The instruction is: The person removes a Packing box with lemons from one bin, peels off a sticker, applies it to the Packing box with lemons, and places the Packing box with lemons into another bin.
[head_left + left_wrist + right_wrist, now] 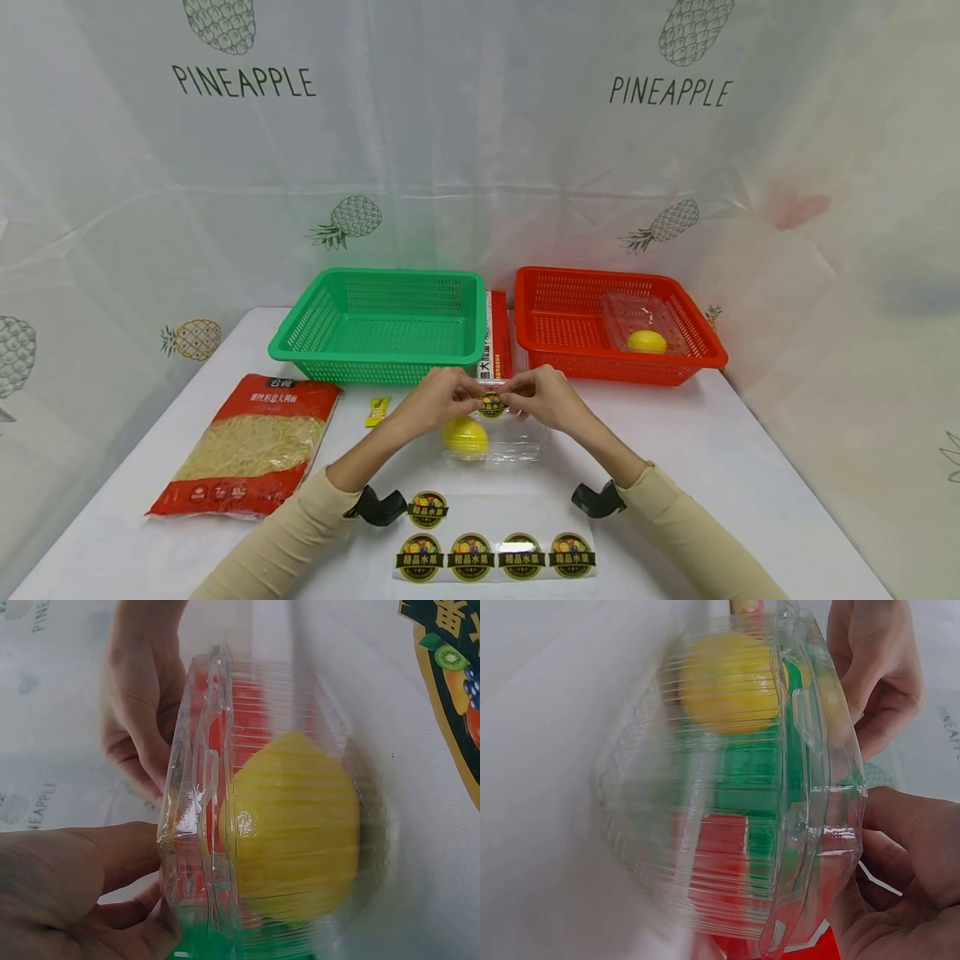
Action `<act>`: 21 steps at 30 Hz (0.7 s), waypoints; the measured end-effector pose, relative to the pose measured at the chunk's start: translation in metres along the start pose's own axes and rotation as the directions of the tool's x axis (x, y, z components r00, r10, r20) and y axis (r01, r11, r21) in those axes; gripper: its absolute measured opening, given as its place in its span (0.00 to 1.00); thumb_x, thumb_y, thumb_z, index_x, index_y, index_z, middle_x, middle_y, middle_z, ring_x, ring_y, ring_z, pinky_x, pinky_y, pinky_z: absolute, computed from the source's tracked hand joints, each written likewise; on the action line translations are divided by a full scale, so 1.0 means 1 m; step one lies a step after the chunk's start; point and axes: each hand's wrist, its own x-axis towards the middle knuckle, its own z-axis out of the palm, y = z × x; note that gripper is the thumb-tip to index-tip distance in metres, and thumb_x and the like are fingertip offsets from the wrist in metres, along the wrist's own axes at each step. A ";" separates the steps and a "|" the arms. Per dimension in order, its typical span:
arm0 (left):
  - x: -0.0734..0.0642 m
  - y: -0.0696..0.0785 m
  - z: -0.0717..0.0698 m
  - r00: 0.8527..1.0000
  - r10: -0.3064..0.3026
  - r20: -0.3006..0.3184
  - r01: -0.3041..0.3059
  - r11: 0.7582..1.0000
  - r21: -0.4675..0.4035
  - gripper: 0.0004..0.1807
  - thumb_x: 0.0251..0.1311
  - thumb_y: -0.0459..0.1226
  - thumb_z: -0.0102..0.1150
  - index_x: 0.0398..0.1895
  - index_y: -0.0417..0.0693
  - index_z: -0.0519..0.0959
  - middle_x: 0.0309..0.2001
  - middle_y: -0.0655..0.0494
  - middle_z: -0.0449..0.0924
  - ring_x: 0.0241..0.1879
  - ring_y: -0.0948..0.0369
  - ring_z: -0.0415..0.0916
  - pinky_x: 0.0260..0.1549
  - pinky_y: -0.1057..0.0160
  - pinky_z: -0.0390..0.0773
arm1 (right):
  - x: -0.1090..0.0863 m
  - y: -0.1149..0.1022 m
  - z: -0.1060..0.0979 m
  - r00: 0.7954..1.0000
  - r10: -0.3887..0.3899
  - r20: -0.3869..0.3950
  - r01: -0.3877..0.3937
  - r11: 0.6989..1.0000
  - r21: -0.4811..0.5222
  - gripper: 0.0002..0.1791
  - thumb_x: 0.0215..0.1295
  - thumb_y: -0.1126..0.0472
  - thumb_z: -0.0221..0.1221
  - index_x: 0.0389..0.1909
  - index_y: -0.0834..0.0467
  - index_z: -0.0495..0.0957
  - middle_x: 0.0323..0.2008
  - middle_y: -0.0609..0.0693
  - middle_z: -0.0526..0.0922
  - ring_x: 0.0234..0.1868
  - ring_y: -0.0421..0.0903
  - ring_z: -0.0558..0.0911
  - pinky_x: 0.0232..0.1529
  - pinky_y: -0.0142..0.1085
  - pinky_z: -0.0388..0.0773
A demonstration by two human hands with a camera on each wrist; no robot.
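A clear plastic fruit box with its lid down sits on the table, a yellow lemon inside its left half. Over the lid is a round black-and-gold fruit sticker. My left hand pinches the sticker's left edge between thumb and fingers. On the opposite edge, my right hand pinches it too, fingers curled. In the left wrist view, the fingertips are right at the lid, and the lemon shows through the ribbed side. Nearer me lies a sheet of matching stickers.
Behind the box stand a green basket and a red basket; the red one holds another clear box with a lemon. A red pack lies between them. At left are a pasta bag and a small yellow packet.
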 end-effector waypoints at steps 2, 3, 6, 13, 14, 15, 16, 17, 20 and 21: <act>0.000 0.000 0.000 1.000 0.001 0.003 -0.001 1.000 0.000 0.08 0.59 0.33 0.66 0.41 0.40 0.87 0.40 0.50 0.86 0.33 0.64 0.82 0.29 0.75 0.77 | 0.000 0.000 0.000 1.000 0.000 -0.002 0.000 1.000 -0.002 0.09 0.63 0.61 0.65 0.41 0.60 0.87 0.32 0.55 0.89 0.22 0.40 0.83 0.32 0.42 0.86; 0.000 0.000 0.000 1.000 0.000 0.003 0.000 1.000 -0.002 0.08 0.59 0.33 0.66 0.41 0.40 0.87 0.40 0.50 0.86 0.33 0.64 0.82 0.29 0.75 0.77 | 0.000 0.000 0.000 1.000 0.000 -0.003 0.000 1.000 -0.002 0.09 0.63 0.61 0.65 0.40 0.60 0.87 0.31 0.55 0.89 0.22 0.40 0.83 0.32 0.43 0.86; 0.000 0.001 0.000 1.000 -0.003 0.003 0.003 1.000 -0.002 0.08 0.60 0.33 0.65 0.41 0.40 0.87 0.40 0.50 0.86 0.33 0.63 0.82 0.29 0.75 0.77 | 0.001 0.000 0.000 1.000 0.000 -0.008 0.000 1.000 -0.009 0.08 0.63 0.61 0.65 0.40 0.60 0.87 0.31 0.55 0.89 0.22 0.40 0.83 0.31 0.40 0.85; -0.001 0.003 0.000 1.000 -0.026 -0.004 0.026 1.000 0.012 0.09 0.59 0.32 0.66 0.42 0.40 0.87 0.40 0.50 0.86 0.34 0.62 0.83 0.29 0.75 0.77 | 0.001 -0.002 0.000 1.000 -0.005 0.012 0.005 1.000 -0.008 0.09 0.63 0.61 0.65 0.40 0.61 0.87 0.31 0.54 0.89 0.22 0.41 0.83 0.30 0.37 0.85; -0.001 0.003 0.000 1.000 -0.030 -0.008 0.030 0.999 0.025 0.09 0.59 0.32 0.66 0.42 0.40 0.87 0.40 0.51 0.86 0.34 0.62 0.83 0.30 0.74 0.78 | 0.001 -0.002 -0.001 1.000 -0.006 0.015 0.006 1.000 -0.008 0.09 0.63 0.61 0.65 0.40 0.61 0.87 0.31 0.55 0.89 0.23 0.41 0.83 0.30 0.38 0.85; -0.001 0.004 0.000 0.999 -0.031 -0.010 0.031 0.999 0.038 0.09 0.59 0.32 0.66 0.43 0.41 0.87 0.39 0.51 0.86 0.34 0.62 0.83 0.30 0.72 0.78 | 0.001 -0.003 -0.001 1.000 -0.006 0.018 0.006 1.000 -0.006 0.09 0.63 0.61 0.65 0.40 0.61 0.87 0.31 0.55 0.89 0.23 0.41 0.83 0.30 0.38 0.85; -0.001 0.004 0.000 0.999 -0.031 -0.015 0.032 0.998 0.059 0.09 0.59 0.33 0.66 0.43 0.41 0.87 0.39 0.52 0.86 0.35 0.62 0.83 0.31 0.71 0.78 | 0.001 -0.003 -0.001 1.000 -0.007 0.022 0.007 1.000 -0.006 0.09 0.63 0.61 0.65 0.40 0.61 0.87 0.31 0.56 0.89 0.23 0.41 0.83 0.30 0.38 0.85; -0.002 0.005 0.000 0.999 -0.029 -0.020 0.030 0.996 0.078 0.09 0.59 0.33 0.66 0.43 0.42 0.87 0.38 0.52 0.86 0.35 0.62 0.82 0.32 0.69 0.78 | 0.001 -0.004 -0.002 1.000 -0.004 0.025 0.004 1.000 -0.007 0.09 0.63 0.61 0.65 0.40 0.61 0.87 0.32 0.57 0.89 0.23 0.41 0.83 0.30 0.38 0.85; -0.003 0.005 0.001 0.999 -0.004 -0.036 0.009 0.991 0.135 0.09 0.59 0.34 0.66 0.42 0.44 0.88 0.38 0.53 0.85 0.36 0.59 0.82 0.38 0.62 0.77 | 0.001 -0.004 -0.002 0.999 0.006 0.032 -0.005 1.000 -0.015 0.09 0.63 0.61 0.65 0.41 0.61 0.87 0.31 0.57 0.89 0.23 0.41 0.82 0.30 0.39 0.85; -0.003 0.004 0.001 0.999 0.008 -0.042 -0.002 0.989 0.150 0.09 0.59 0.34 0.66 0.41 0.44 0.88 0.38 0.54 0.86 0.37 0.59 0.81 0.39 0.61 0.77 | 0.001 -0.005 -0.002 0.999 0.009 0.033 -0.008 1.000 -0.020 0.09 0.63 0.61 0.65 0.40 0.61 0.87 0.31 0.56 0.89 0.23 0.40 0.82 0.30 0.38 0.85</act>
